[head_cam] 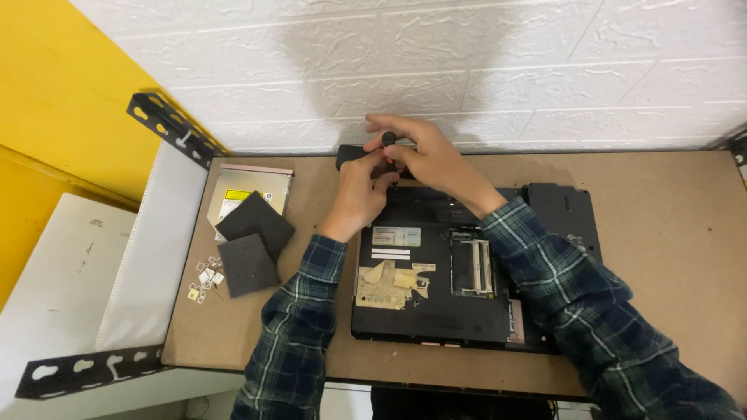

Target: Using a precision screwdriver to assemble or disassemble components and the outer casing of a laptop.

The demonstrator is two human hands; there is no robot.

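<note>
Above the upturned laptop (443,272), your left hand (359,194) and right hand (432,159) meet — both clamped on a black screwdriver (358,154).

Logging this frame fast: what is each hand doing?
Left hand: closed on the screwdriver.
Right hand: closed on the screwdriver's top, above the laptop.

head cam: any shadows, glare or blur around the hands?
Head view: a soft dark shadow falls on the white wall above both hands; left hand and right hand look sharp, little blur; no strong glare on the laptop underside; lighting even.
</note>
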